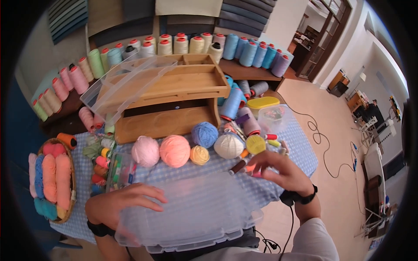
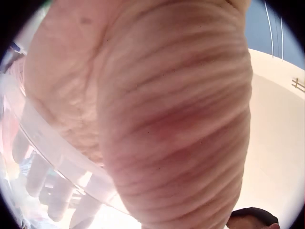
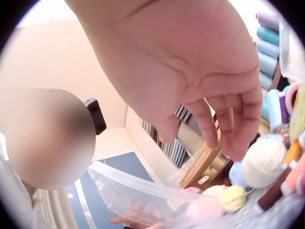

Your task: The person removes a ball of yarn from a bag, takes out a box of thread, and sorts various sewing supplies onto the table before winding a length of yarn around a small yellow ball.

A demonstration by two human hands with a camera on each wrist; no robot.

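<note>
The left hand [image 1: 126, 202] is palm down at the left side of a big clear box [image 1: 187, 209]. Its fingers are long and stretched over the top, and the thumb shows cloudy through the plastic, so the hand is gripping the box. The right hand [image 1: 283, 172] is up in the air over the right part of the table [image 1: 300, 152]. It is open, with its palm down and its fingers a bit bent and apart. It holds nothing and is near a brown spool [image 1: 239, 166].

The box is flat and wide, see-through but milky, with a bumpy rim. The blue checks of the cloth [image 1: 152, 174] show through it. It is at the middle of the near edge of the table, and part of it sticks out past that edge. Just behind it are round yarn balls [image 1: 175, 151], pink, peach, yellow, blue and white.
</note>
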